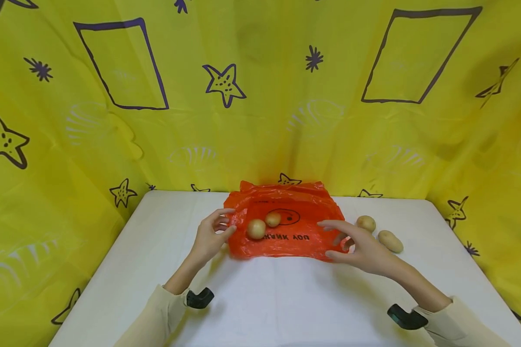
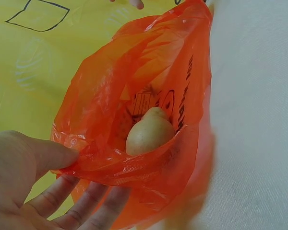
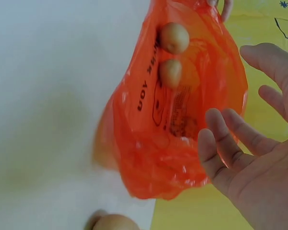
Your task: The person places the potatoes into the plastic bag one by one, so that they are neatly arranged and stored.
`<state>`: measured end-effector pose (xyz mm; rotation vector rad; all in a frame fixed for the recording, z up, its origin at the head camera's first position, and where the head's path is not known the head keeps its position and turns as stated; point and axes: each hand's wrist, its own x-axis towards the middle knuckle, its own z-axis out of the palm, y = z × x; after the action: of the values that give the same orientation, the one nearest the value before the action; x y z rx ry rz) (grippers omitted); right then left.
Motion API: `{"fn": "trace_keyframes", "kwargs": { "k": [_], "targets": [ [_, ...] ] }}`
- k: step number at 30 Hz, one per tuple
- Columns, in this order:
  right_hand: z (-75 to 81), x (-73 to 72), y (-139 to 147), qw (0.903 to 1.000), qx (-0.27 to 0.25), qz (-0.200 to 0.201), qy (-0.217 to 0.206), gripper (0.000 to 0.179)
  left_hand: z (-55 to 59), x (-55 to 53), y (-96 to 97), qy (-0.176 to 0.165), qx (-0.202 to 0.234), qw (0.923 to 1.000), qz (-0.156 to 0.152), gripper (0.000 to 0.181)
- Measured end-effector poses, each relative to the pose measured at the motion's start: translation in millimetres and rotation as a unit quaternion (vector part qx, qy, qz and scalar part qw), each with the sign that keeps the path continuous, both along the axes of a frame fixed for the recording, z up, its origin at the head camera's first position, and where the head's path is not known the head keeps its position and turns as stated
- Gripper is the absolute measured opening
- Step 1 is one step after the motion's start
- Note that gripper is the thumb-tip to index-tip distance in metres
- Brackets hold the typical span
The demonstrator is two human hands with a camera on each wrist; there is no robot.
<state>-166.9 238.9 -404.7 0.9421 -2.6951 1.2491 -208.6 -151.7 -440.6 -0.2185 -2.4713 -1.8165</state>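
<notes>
A red plastic bag (image 1: 295, 248) with black print lies with its mouth spread wide. Inside it sit two potatoes, a larger potato (image 1: 256, 229) and a smaller potato (image 1: 273, 219), side by side toward the left. My left hand (image 1: 210, 235) pinches the bag's left rim, thumb over the plastic and fingers behind it, as the left wrist view shows. At the bag's right side is my right hand (image 1: 362, 248), its fingers spread and holding nothing; in the right wrist view the fingertips (image 3: 207, 136) overlap the bag's edge.
Two more potatoes, a round potato (image 1: 366, 223) and a longer potato (image 1: 390, 241), lie on the white table (image 1: 260, 308) just beyond my right hand. A yellow curtain (image 1: 260, 135) with drawn stars hangs behind and along both sides of the table.
</notes>
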Motion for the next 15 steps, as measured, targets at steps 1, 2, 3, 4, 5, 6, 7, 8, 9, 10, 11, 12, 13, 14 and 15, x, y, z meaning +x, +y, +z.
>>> {"fn": "trace_keyframes", "kwargs": {
  "k": [1, 2, 3, 4, 5, 6, 7, 8, 9, 10, 11, 12, 13, 14, 15],
  "targets": [
    [0.1, 1.3, 3, 1.0, -0.006, 0.0, 0.002, 0.058, -0.5, -0.4, -0.1, 0.0, 0.0, 1.0, 0.0, 0.039],
    [0.3, 2.6, 7, 0.9999, -0.01, -0.001, 0.005, 0.058, -1.1, -0.9, -0.2, 0.0, -0.001, 1.0, 0.001, 0.039],
    [0.6, 4.5, 10, 0.9999, -0.007, -0.009, 0.011, 0.057, -1.7, -1.4, -0.4, 0.0, -0.002, 1.0, 0.001, 0.039],
    [0.8, 6.2, 14, 0.9996, 0.0, -0.018, 0.022, 0.057, -1.8, -1.6, -0.4, 0.0, -0.001, 1.0, 0.001, 0.04],
    [1.3, 8.0, 18, 0.9992, 0.005, -0.025, 0.032, 0.056, -2.0, -1.8, -0.4, -0.001, -0.001, 1.0, 0.001, 0.04],
    [1.9, 9.8, 22, 0.9988, 0.008, -0.03, 0.038, 0.056, -2.1, -2.1, -0.4, -0.002, -0.002, 1.0, 0.001, 0.04],
    [2.3, 11.5, 25, 0.9983, 0.012, -0.036, 0.044, 0.056, -2.0, -2.2, -0.4, -0.003, -0.002, 1.0, 0.002, 0.04],
    [2.7, 13.1, 29, 0.9975, 0.018, -0.043, 0.052, 0.056, -1.8, -2.2, -0.4, -0.005, -0.003, 1.0, 0.002, 0.04],
    [2.9, 14.6, 33, 0.9969, 0.02, -0.05, 0.057, 0.057, -1.6, -2.1, -0.3, -0.005, -0.004, 1.0, 0.003, 0.04],
    [2.7, 15.7, 37, 0.9967, 0.018, -0.05, 0.061, 0.057, -1.3, -2.0, -0.2, -0.006, -0.005, 1.0, 0.003, 0.04],
    [2.8, 16.7, 41, 0.997, 0.012, -0.051, 0.057, 0.058, -1.1, -1.9, 0.0, -0.007, -0.005, 1.0, 0.004, 0.04],
    [2.8, 17.5, 44, 0.997, 0.009, -0.054, 0.055, 0.059, -0.9, -1.8, 0.1, -0.007, -0.006, 0.9999, 0.005, 0.04],
    [2.9, 18.4, 47, 0.9967, 0.01, -0.059, 0.055, 0.059, -0.9, -1.7, 0.2, -0.008, -0.006, 0.9999, 0.005, 0.04],
    [3.0, 19.1, 51, 0.9964, 0.011, -0.064, 0.054, 0.059, -1.2, -1.8, 0.2, -0.007, -0.007, 0.9999, 0.005, 0.04],
    [3.1, 19.9, 54, 0.9961, 0.012, -0.07, 0.053, 0.059, -1.5, -1.9, 0.3, -0.007, -0.007, 0.9999, 0.005, 0.04]
  ]
}}
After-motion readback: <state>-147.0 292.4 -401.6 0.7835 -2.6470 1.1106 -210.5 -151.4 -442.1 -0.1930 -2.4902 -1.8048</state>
